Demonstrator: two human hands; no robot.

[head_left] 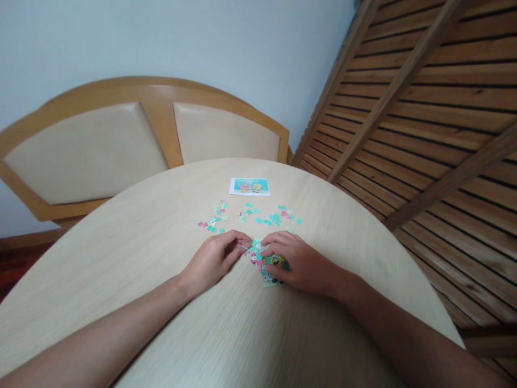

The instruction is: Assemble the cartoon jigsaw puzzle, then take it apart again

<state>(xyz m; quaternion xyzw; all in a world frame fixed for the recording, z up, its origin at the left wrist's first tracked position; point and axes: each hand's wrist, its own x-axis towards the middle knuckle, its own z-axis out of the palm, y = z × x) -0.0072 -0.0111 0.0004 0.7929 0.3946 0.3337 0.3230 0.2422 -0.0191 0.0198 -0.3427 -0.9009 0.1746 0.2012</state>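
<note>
Puzzle [269, 261] under right hand [304, 264] shows SpongeBob [279, 260] (apparently; blurry).

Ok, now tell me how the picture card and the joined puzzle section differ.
The picture card lies beyond the loose pieces, uncovered; the joined puzzle section is nearer the person, between the left hand and right hand, partly hidden by the right. The picture card has straight outer edges, while the joined puzzle section's left edge is ragged. Both show pink and yellow cartoon figures with teal, on the same table.
</note>
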